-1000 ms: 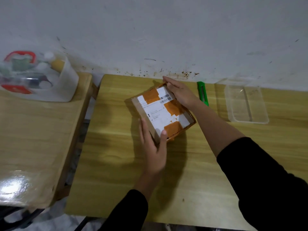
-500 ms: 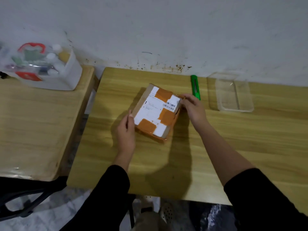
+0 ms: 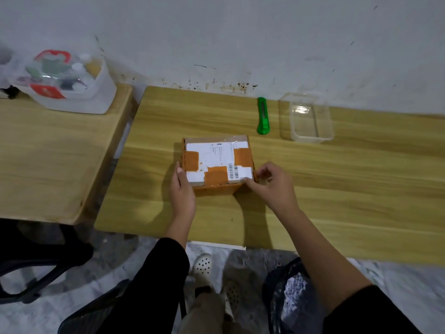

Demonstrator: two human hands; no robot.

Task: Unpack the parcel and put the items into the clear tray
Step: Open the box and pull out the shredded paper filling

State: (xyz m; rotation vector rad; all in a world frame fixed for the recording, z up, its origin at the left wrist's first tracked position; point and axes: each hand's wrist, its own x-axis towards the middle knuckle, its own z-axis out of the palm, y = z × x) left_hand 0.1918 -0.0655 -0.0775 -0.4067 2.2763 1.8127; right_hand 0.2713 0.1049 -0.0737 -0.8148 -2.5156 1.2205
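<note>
On the table [image 3: 337,194], the parcel [image 3: 216,157] has turned square, left hand [image 3: 183,196] flat against it, right hand [image 3: 274,186] pinching its corner.

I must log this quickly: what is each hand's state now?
Left hand: open, flat against the left side of the box.
Right hand: grips its near right corner.

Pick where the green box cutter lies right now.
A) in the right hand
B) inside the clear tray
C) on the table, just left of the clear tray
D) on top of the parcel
C: the green box cutter lies flat on the table just left of the clear tray, while the left hand and right hand are both at the parcel.
</note>
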